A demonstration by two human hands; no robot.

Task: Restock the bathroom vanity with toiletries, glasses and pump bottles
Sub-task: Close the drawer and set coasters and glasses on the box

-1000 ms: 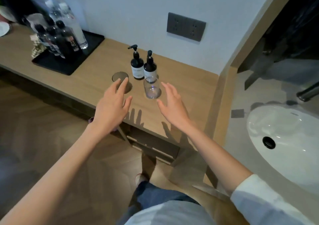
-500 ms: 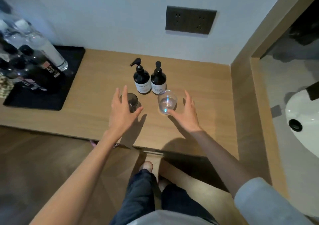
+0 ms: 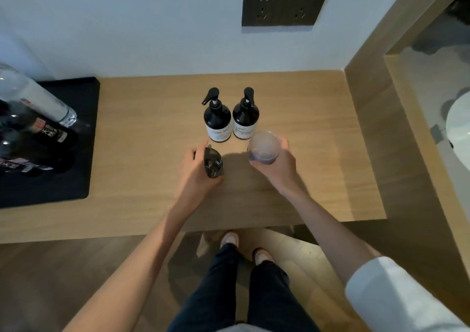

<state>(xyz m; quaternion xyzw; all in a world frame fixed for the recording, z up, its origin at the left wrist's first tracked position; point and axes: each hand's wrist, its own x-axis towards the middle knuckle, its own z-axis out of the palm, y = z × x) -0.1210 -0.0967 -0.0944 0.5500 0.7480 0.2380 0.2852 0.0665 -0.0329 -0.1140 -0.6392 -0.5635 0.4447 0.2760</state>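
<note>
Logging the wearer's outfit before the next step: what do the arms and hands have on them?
Both hands, left and right, are bare: no gloves, rings or watch visible. The left forearm is bare as far as the frame shows. The right arm wears a white sleeve pushed up toward the elbow.

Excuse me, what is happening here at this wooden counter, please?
A person stands at a wooden counter with a glass in each hand. The left hand grips a dark glass, the right hand a clear glass; whether either is lifted is unclear. Two black pump bottles stand upright just behind them. A black tray with other bottles sits at the far left.
</note>
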